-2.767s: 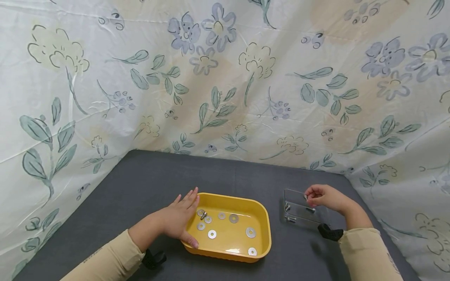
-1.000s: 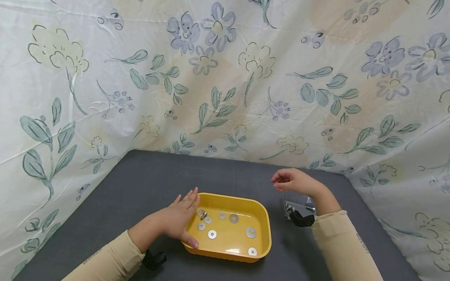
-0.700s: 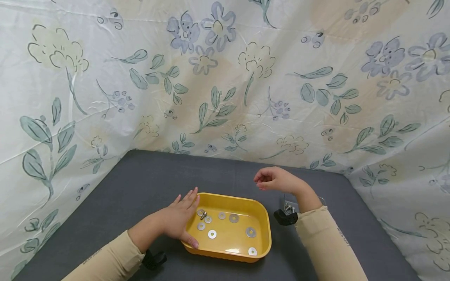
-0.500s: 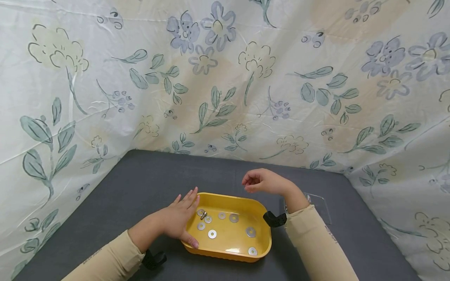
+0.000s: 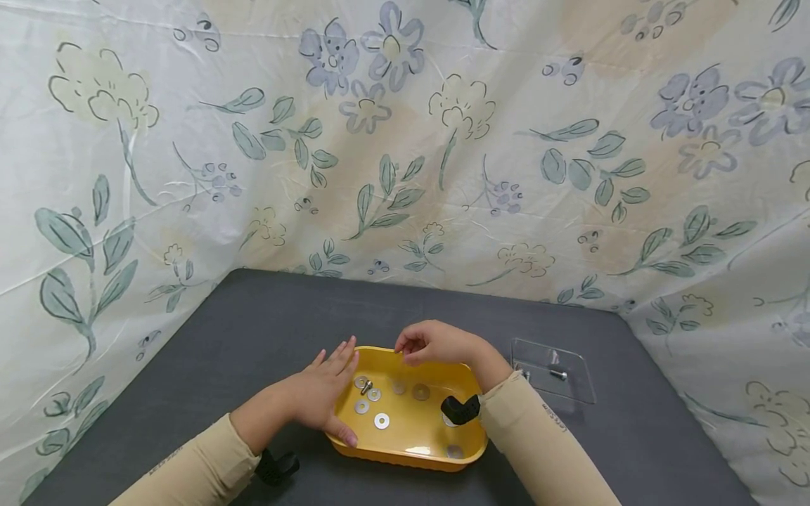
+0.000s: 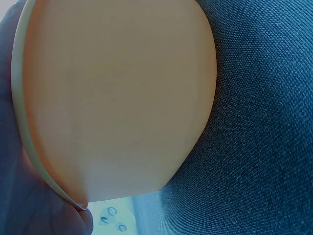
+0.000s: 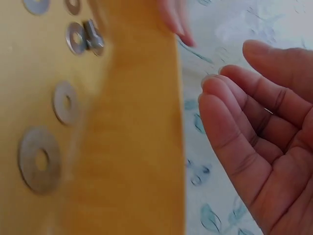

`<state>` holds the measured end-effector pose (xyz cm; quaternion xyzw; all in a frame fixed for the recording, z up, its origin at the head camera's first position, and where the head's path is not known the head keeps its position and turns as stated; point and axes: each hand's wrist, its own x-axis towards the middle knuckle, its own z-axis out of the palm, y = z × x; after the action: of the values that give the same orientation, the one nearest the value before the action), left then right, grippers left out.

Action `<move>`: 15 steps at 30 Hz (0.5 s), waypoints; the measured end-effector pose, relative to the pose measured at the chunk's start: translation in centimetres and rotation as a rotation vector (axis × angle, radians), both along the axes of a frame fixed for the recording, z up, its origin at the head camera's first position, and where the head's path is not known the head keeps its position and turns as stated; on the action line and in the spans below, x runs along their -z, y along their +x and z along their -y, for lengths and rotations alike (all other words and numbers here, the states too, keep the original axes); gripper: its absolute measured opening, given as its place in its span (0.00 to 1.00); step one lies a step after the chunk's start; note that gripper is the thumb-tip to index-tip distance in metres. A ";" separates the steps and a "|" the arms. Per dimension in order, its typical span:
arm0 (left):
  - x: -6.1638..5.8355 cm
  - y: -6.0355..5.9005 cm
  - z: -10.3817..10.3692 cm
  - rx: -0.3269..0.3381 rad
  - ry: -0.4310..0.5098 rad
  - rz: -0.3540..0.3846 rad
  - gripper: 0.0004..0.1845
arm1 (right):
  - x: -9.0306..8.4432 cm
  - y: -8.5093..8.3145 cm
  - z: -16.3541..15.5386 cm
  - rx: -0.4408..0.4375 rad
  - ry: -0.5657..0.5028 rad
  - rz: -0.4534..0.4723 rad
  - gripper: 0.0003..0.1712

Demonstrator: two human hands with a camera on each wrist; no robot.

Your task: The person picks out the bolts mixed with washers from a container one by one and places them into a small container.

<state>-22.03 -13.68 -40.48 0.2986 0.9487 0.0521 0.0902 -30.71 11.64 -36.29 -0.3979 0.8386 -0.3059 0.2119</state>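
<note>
My left hand (image 5: 319, 390) rests on the left rim of a yellow plastic tray (image 5: 411, 437), fingers spread and straight, thumb over the near-left corner. In the left wrist view the tray's outer wall (image 6: 122, 98) fills most of the frame. Over the tray's far rim is my right hand (image 5: 436, 343), fingers loosely bent. The right wrist view shows nothing in this right hand (image 7: 259, 127), its thumb apart from the fingers. Several flat metal washers (image 7: 40, 159) lie spread on the tray floor. A small bolt (image 5: 366, 387) leans on washers near the left side.
A shallow clear plastic container (image 5: 579, 379) stands to the right on the dark grey table (image 5: 304, 309), with a bolt (image 5: 558, 374) and other small hardware inside, partly hidden by my right sleeve (image 5: 538, 436). Floral cloth (image 5: 405, 176) hangs behind and at both sides.
My right hand has moved left from the clear container, behind the tray's right end, to over its far rim, lowering lately. The left hand and the tray have stayed put.
</note>
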 end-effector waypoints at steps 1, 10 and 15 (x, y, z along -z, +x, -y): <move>0.0 0.0 0.0 0.000 0.001 0.002 0.72 | 0.2 0.0 0.4 -0.010 0.010 -0.002 0.12; -0.1 0.0 0.1 0.009 0.017 0.010 0.70 | 1.8 0.3 2.9 -0.080 0.122 -0.023 0.13; -0.2 0.1 0.1 0.012 0.014 0.012 0.70 | 2.7 0.5 3.9 -0.112 0.175 -0.023 0.16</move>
<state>-21.95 -13.75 -40.27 0.3047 0.9459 0.0602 0.0941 -30.19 7.72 -39.03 -0.4279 0.8408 -0.2147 0.2528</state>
